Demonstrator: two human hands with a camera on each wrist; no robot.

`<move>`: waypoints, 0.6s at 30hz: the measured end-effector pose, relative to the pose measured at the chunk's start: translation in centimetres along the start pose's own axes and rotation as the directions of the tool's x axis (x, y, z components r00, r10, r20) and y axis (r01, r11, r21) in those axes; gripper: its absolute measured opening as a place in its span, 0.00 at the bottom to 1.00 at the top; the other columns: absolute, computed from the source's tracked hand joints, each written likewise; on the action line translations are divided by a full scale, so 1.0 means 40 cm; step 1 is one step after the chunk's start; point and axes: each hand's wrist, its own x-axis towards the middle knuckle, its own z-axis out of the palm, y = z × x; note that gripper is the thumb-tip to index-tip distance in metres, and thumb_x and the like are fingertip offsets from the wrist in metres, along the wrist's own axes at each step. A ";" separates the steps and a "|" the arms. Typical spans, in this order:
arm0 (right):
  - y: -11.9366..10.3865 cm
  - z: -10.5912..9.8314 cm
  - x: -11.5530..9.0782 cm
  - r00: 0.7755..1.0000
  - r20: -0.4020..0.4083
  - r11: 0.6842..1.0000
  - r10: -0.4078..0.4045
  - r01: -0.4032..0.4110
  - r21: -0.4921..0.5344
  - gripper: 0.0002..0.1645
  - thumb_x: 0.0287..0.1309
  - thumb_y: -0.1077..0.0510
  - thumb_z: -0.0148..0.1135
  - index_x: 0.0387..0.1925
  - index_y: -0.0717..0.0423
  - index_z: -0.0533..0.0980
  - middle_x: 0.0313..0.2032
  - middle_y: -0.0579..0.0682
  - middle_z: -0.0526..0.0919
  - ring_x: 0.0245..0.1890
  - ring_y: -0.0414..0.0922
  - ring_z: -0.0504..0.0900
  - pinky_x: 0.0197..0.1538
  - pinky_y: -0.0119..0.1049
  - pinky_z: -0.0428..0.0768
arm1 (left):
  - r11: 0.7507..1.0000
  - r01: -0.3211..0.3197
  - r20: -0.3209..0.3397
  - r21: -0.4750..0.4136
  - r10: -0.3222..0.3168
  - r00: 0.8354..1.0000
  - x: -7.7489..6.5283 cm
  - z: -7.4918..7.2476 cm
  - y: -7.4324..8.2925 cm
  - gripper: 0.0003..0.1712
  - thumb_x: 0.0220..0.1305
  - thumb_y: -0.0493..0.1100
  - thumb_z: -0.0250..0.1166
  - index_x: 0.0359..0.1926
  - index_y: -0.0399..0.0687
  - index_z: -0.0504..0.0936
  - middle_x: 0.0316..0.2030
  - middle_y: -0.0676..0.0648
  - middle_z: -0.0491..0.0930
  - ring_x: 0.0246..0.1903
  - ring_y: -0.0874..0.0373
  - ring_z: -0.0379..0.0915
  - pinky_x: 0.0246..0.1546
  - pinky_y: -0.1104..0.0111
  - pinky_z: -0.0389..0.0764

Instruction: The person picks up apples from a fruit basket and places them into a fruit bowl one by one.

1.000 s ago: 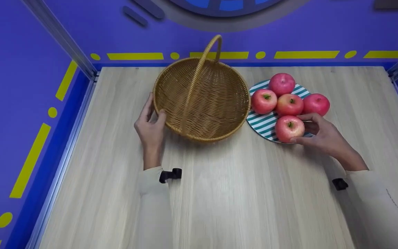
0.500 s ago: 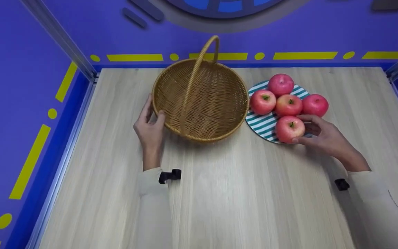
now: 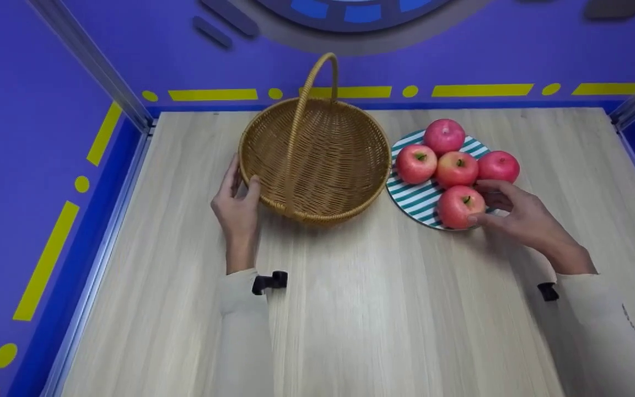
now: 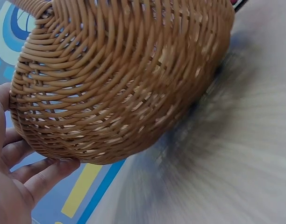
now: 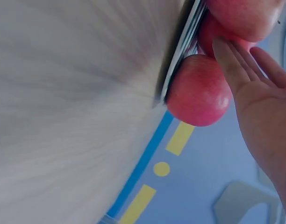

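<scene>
My left hand (image 3: 237, 215) holds a brown wicker basket (image 3: 345, 160) by its left side, thumb over the rim and fingers against the outer weave. The basket tilts, its open mouth facing me, its tall handle rising over it. In the left wrist view the fingers (image 4: 52, 177) spread under the woven side (image 4: 110, 93). At the right, my right hand (image 3: 521, 215) grips the front red apple (image 3: 458, 207), thumb on its near side and fingers behind. Several more apples (image 3: 457, 169) sit on a round plate (image 3: 419, 203) with green and white stripes. The right wrist view shows the hand (image 5: 264, 102) beside an apple (image 5: 199, 91).
The pale wooden table (image 3: 339, 309) reaches from the back wall (image 3: 461, 49) toward me. A blue side wall (image 3: 25, 138) with yellow marks borders it on the left. The basket's right rim comes close to the plate's left edge.
The basket has tipped slightly left, its handle leaning further that way. The front apple has turned and shifted a little right, with the right thumb now overlapping it more.
</scene>
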 end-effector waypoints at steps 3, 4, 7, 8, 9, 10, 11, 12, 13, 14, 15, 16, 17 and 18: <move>-0.011 0.006 0.003 0.994 -0.054 0.995 -0.098 0.097 -0.023 0.45 0.61 0.52 0.79 0.74 0.59 0.68 0.67 0.61 0.76 0.66 0.61 0.76 0.58 0.16 0.73 | 1.000 -0.011 0.002 0.025 0.011 1.000 0.005 -0.004 -0.013 0.32 0.69 0.32 0.68 0.73 0.41 0.76 0.67 0.38 0.78 0.66 0.42 0.77 0.67 0.52 0.77; -0.017 0.008 0.004 0.989 -0.072 0.992 -0.125 0.123 -0.031 0.44 0.62 0.53 0.79 0.73 0.60 0.68 0.66 0.61 0.77 0.66 0.61 0.77 0.58 0.16 0.72 | 0.999 -0.013 0.004 0.031 0.013 1.000 0.007 -0.006 -0.015 0.32 0.69 0.33 0.68 0.73 0.41 0.76 0.67 0.39 0.78 0.66 0.44 0.77 0.67 0.53 0.76; -0.032 0.014 0.013 0.979 -0.103 0.984 -0.175 0.171 -0.045 0.42 0.63 0.55 0.77 0.73 0.60 0.68 0.66 0.60 0.77 0.65 0.61 0.77 0.58 0.15 0.71 | 0.999 -0.005 0.008 0.045 0.005 1.000 0.009 -0.012 -0.020 0.32 0.70 0.36 0.69 0.74 0.43 0.76 0.68 0.42 0.78 0.66 0.47 0.77 0.67 0.54 0.76; -0.038 0.016 0.017 0.978 -0.107 0.983 -0.181 0.177 -0.047 0.41 0.64 0.55 0.77 0.73 0.60 0.69 0.66 0.60 0.77 0.65 0.61 0.78 0.58 0.14 0.70 | 0.999 -0.001 0.011 0.053 0.000 1.000 0.009 -0.016 -0.020 0.31 0.71 0.37 0.69 0.74 0.44 0.76 0.68 0.43 0.78 0.66 0.48 0.77 0.68 0.53 0.76; -0.043 0.018 0.022 0.976 -0.108 0.981 -0.191 0.187 -0.050 0.41 0.64 0.55 0.77 0.73 0.61 0.69 0.66 0.60 0.77 0.64 0.61 0.78 0.58 0.14 0.70 | 0.998 0.001 0.012 0.067 -0.002 1.000 0.008 -0.019 -0.021 0.31 0.71 0.38 0.68 0.74 0.44 0.76 0.68 0.43 0.78 0.66 0.48 0.77 0.68 0.53 0.75; -0.048 0.021 0.026 0.974 -0.106 0.979 -0.200 0.196 -0.052 0.41 0.64 0.55 0.76 0.72 0.61 0.69 0.65 0.60 0.77 0.64 0.61 0.78 0.58 0.13 0.70 | 0.997 0.004 0.014 0.076 -0.005 1.000 0.007 -0.023 -0.021 0.31 0.72 0.39 0.68 0.74 0.44 0.76 0.68 0.43 0.78 0.66 0.48 0.76 0.68 0.52 0.75; -0.053 0.023 0.031 0.972 -0.103 0.977 -0.212 0.207 -0.056 0.40 0.65 0.56 0.76 0.72 0.62 0.69 0.65 0.60 0.78 0.63 0.61 0.78 0.58 0.14 0.70 | 0.996 0.006 0.017 0.087 -0.007 1.000 0.005 -0.026 -0.021 0.31 0.72 0.39 0.68 0.74 0.45 0.76 0.68 0.42 0.78 0.67 0.48 0.76 0.69 0.51 0.74; -0.058 0.025 0.036 0.969 -0.101 0.974 -0.224 0.219 -0.062 0.40 0.65 0.56 0.76 0.72 0.63 0.69 0.65 0.61 0.78 0.63 0.61 0.79 0.58 0.14 0.70 | 0.995 0.006 0.021 0.101 -0.008 1.000 0.003 -0.030 -0.020 0.31 0.73 0.41 0.68 0.75 0.45 0.76 0.68 0.42 0.78 0.67 0.48 0.75 0.69 0.50 0.74; -0.063 0.027 0.041 0.968 -0.099 0.972 -0.231 0.226 -0.064 0.40 0.65 0.56 0.76 0.72 0.63 0.69 0.65 0.61 0.78 0.63 0.60 0.79 0.58 0.14 0.70 | 0.993 0.008 0.027 0.117 -0.012 1.000 0.001 -0.033 -0.019 0.31 0.74 0.42 0.67 0.75 0.44 0.75 0.68 0.42 0.78 0.68 0.47 0.74 0.70 0.49 0.73; -0.068 0.028 0.047 0.964 -0.097 0.968 -0.246 0.240 -0.070 0.40 0.65 0.56 0.76 0.72 0.64 0.69 0.65 0.62 0.78 0.63 0.61 0.79 0.59 0.14 0.70 | 0.991 0.010 0.032 0.136 -0.014 0.999 0.000 -0.036 -0.017 0.32 0.75 0.43 0.66 0.76 0.44 0.74 0.68 0.41 0.77 0.69 0.47 0.73 0.70 0.49 0.72; -0.073 0.029 0.052 0.961 -0.097 0.964 -0.260 0.253 -0.076 0.40 0.65 0.57 0.75 0.72 0.64 0.69 0.65 0.62 0.78 0.64 0.61 0.79 0.60 0.16 0.71 | 0.988 0.011 0.035 0.155 -0.017 0.999 -0.001 -0.038 -0.015 0.32 0.75 0.45 0.65 0.76 0.43 0.74 0.69 0.41 0.77 0.69 0.47 0.73 0.71 0.50 0.71; -0.079 0.029 0.057 0.958 -0.096 0.962 -0.270 0.263 -0.080 0.40 0.65 0.57 0.75 0.72 0.65 0.68 0.65 0.62 0.77 0.64 0.61 0.79 0.61 0.17 0.72 | 0.985 0.017 0.037 0.169 -0.024 0.999 -0.001 -0.040 -0.011 0.32 0.76 0.46 0.64 0.76 0.43 0.73 0.69 0.41 0.77 0.70 0.47 0.71 0.71 0.50 0.71; -0.087 0.028 0.062 0.956 -0.097 0.959 -0.277 0.268 -0.093 0.40 0.65 0.57 0.75 0.73 0.64 0.68 0.66 0.62 0.77 0.64 0.60 0.78 0.61 0.18 0.72 | 0.983 0.025 0.037 0.183 -0.032 0.999 0.000 -0.041 -0.007 0.32 0.76 0.48 0.63 0.77 0.43 0.73 0.70 0.41 0.76 0.71 0.47 0.71 0.71 0.51 0.71; -0.096 0.027 0.066 0.954 -0.100 0.956 -0.283 0.272 -0.107 0.40 0.65 0.58 0.75 0.73 0.64 0.68 0.66 0.62 0.77 0.65 0.60 0.78 0.63 0.25 0.76 | 0.979 0.029 0.033 0.200 -0.036 0.999 0.002 -0.040 -0.002 0.33 0.77 0.50 0.63 0.77 0.43 0.73 0.70 0.41 0.76 0.71 0.48 0.70 0.71 0.52 0.72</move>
